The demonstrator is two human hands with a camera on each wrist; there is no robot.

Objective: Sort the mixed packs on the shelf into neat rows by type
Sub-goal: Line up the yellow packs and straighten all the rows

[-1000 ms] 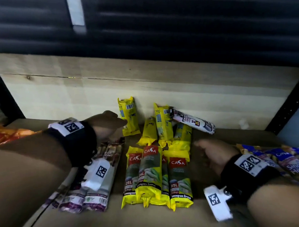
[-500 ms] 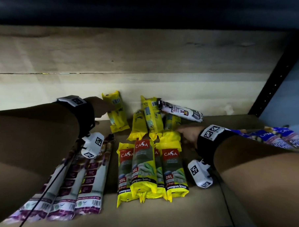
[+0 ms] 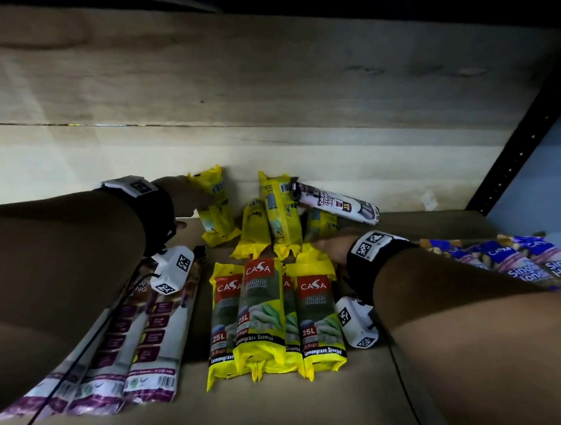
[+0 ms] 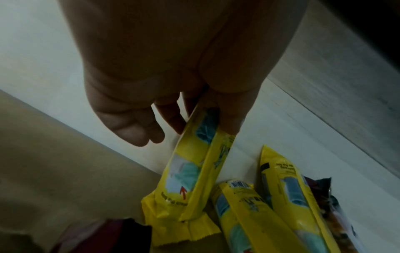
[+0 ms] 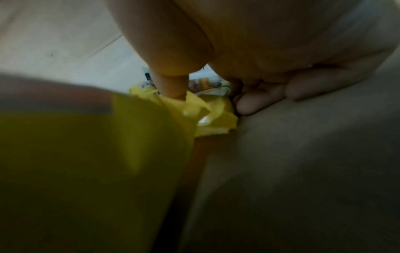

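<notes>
Several yellow packs lean in a loose heap against the back wall. My left hand [image 3: 194, 197] pinches the leftmost leaning yellow pack [image 3: 215, 209] near its top, with the thumb on one side and the fingers on the other [image 4: 205, 126]; that pack [image 4: 194, 171] stands tilted on the shelf. My right hand [image 3: 327, 245] lies low on the shelf board. Its thumb and curled fingers [image 5: 257, 102] close round the crimped end of a back yellow pack [image 5: 207, 111]. A white drawstring-bag pack [image 3: 337, 203] lies across the heap's top right.
A row of yellow CASA packs [image 3: 278, 315] lies in front of the heap. White and purple packs [image 3: 139, 334] lie in a row at the left, blue packs [image 3: 521, 263] at the right. The wooden back wall [image 3: 275, 148] and a black upright post [image 3: 516, 152] bound the shelf.
My left hand reached forward and took hold of the leftmost leaning yellow pack. My right hand slid forward and left to the yellow packs at the back.
</notes>
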